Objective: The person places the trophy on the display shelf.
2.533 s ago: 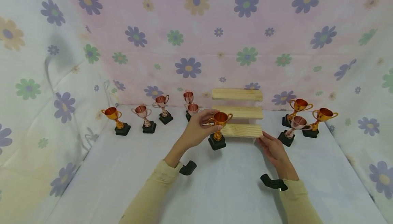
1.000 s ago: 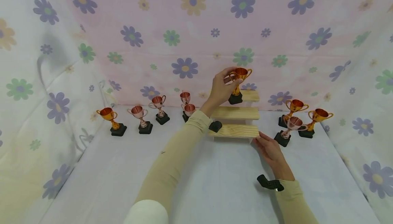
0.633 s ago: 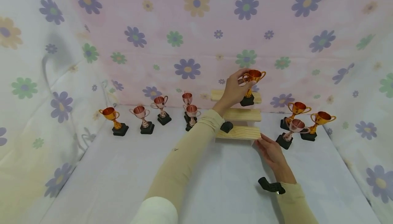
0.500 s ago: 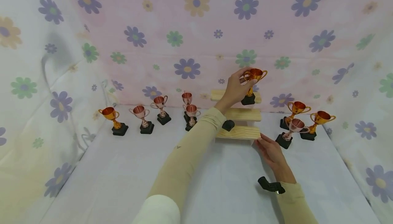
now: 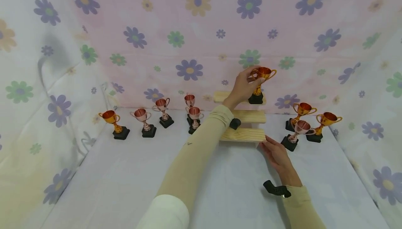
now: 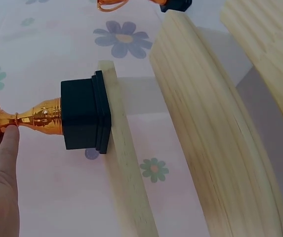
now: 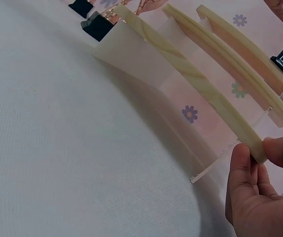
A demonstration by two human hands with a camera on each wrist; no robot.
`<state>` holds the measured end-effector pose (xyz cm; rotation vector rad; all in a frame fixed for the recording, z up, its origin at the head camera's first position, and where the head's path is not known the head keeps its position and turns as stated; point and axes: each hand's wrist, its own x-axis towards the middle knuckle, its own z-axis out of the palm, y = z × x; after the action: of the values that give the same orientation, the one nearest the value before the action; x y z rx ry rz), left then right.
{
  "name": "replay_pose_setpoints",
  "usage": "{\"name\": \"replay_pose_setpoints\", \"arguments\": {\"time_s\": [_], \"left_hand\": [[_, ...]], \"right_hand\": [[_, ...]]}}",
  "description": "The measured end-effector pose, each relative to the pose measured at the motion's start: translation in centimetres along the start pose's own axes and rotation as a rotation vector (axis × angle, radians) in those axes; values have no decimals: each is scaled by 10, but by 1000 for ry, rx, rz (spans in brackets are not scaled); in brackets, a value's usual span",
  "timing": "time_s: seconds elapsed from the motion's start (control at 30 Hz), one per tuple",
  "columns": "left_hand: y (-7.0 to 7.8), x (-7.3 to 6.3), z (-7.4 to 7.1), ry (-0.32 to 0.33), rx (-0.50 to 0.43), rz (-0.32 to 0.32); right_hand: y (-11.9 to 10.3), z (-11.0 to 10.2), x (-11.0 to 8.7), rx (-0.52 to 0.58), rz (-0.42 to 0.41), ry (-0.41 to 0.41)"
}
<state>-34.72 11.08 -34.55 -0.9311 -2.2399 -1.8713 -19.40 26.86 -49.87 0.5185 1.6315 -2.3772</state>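
Observation:
My left hand holds a small gold trophy cup by its bowl and stem, upright at the right end of the top step of a three-step display stand. In the left wrist view the trophy's black base is right at the top plank, and a finger lies along the gold stem. My right hand grips the right end of the stand's bottom step. Thumb and fingers pinch that plank in the right wrist view. The wooden steps sit on clear side supports.
Left of the stand stand a gold trophy and several rose-gold ones, including one cup near it. To the right, two gold trophies, one of them outermost, cluster with a rose-gold trophy. Flowered cloth hangs behind the white table.
My left hand has lifted the gold trophy from in front of the bottom step up to the top step, then rightward to its end. My right hand has stayed on the bottom step.

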Motion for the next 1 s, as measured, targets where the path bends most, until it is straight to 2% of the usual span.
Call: {"name": "replay_pose_setpoints", "arguments": {"time_s": [0.13, 0.33, 0.5, 0.73, 0.9, 1.0], "left_hand": [[-2, 1, 3, -12, 0, -1], [-3, 3, 6, -35, -30, -16], [-3, 1, 6, -13, -94, -21], [-12, -15, 2, 94, -235, -43], [-19, -29, -1, 171, -226, -37], [-20, -42, -2, 179, -216, -44]], "right_hand": [[4, -2, 0, -13, -23, -7], [4, -2, -2, 7, 3, 1], [1, -2, -3, 17, 7, 1], [0, -1, -1, 43, 4, -9], [0, -1, -2, 43, -4, -7], [0, 0, -2, 51, -1, -5]]}}
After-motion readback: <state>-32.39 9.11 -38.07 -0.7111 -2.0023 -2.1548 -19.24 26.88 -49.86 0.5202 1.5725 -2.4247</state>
